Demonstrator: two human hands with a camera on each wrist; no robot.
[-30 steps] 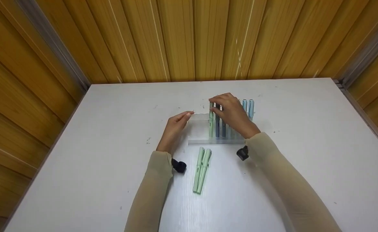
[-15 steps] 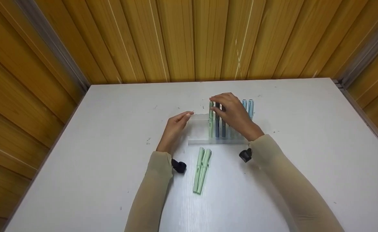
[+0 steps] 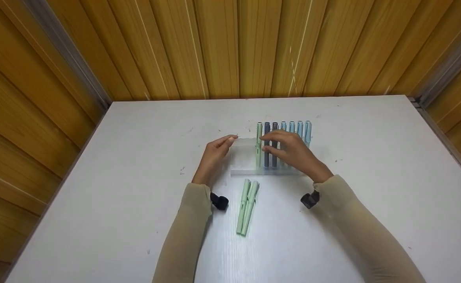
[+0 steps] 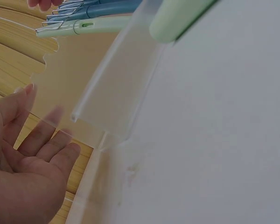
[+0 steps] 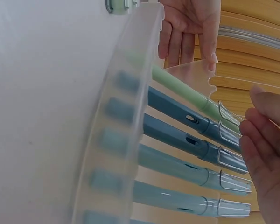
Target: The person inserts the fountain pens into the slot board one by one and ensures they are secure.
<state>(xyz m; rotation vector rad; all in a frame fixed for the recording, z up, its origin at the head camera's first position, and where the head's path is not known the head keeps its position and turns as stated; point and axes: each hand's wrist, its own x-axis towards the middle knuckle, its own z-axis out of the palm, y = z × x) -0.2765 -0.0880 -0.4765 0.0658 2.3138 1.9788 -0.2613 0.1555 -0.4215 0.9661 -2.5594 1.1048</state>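
A clear pen stand (image 3: 243, 159) stands near the table's middle, several pens upright in it: a light green pen (image 3: 258, 137) leftmost, then two dark blue pens (image 3: 267, 155), then light blue pens (image 3: 307, 127). My left hand (image 3: 214, 154) pinches the left edge of its back panel (image 4: 79, 74) between thumb and fingers, some fingers showing through the plastic. My right hand (image 3: 296, 153) hovers by the pen caps, thumb and fingers apart, holding nothing; it hides part of the light blue pens. In the right wrist view its fingertips are beside the dark blue pens' clips (image 5: 231, 158).
Two light green pens (image 3: 248, 208) lie side by side on the white table (image 3: 116, 196), in front of the stand. A yellow wood-look wall (image 3: 222, 51) rises behind the table's back edge. Both sleeves carry black wrist cameras (image 3: 310, 199).
My right hand has let go of the upright green pen's top and drawn back down and to the right, uncovering more pen caps. The left hand keeps its place at the stand.
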